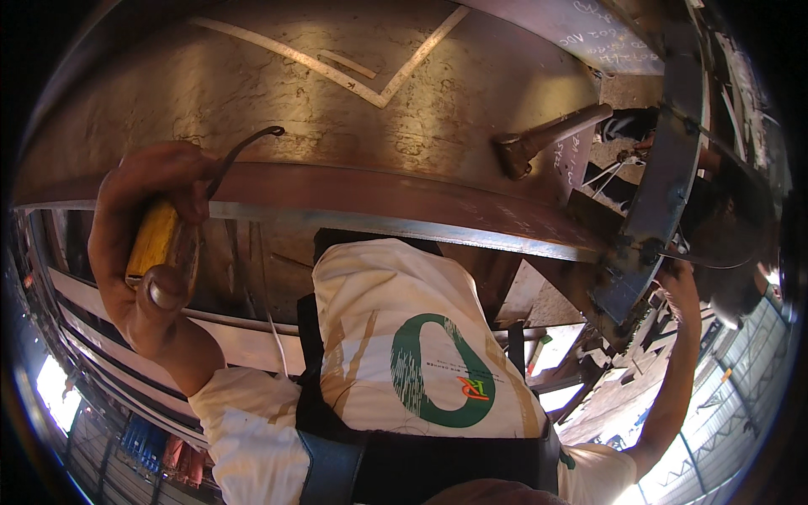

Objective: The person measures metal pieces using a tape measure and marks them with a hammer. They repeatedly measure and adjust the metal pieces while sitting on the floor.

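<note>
My left hand [151, 236] is closed around a yellow block-like tool [153, 239], its thumb turned toward me. A thin dark metal rod [244, 151] with a hooked, looped tip sticks out from the same fingers, above the long steel plate edge [396, 227]. My right hand [677, 286] reaches far to the right, its fingers bent against the edge of an upright steel flange [652, 215]. Whatever those fingers grip is too small and dark to name; a thin rod or wire shows just above them.
On the broad steel plate [278, 109] lie a flat metal square [383, 99], a short strip [347, 64] and a hammer [547, 141]. Chalk writing marks the plates at the right. Another person [627, 139] is partly visible beyond the flange. Stacked steel bars [118, 337] stand at left.
</note>
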Demonstrator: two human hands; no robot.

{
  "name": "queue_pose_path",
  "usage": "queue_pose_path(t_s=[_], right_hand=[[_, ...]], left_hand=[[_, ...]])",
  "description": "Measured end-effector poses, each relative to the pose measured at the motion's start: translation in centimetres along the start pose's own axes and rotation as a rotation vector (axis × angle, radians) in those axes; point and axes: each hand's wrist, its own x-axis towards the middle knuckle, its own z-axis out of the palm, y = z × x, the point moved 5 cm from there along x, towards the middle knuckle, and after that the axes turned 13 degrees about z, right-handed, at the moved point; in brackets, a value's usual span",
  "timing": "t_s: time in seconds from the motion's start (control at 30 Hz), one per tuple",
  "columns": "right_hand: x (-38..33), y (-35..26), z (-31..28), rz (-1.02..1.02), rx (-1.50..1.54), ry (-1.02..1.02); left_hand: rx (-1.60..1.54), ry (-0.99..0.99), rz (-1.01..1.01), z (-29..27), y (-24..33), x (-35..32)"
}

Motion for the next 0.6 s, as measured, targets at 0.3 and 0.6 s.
queue_pose_path(t_s=[0.3,0.6], right_hand=[[3.3,4.1,-4.4,0.168,-0.152,0.013],[2.2,2.0,-3.2,0.081,-0.175,0.049]], left_hand=[[-0.019,0.002,-0.020,-0.7,0.1,-0.3],[0.001,-0.006,-0.011,-0.9,0.2,-0.3]])
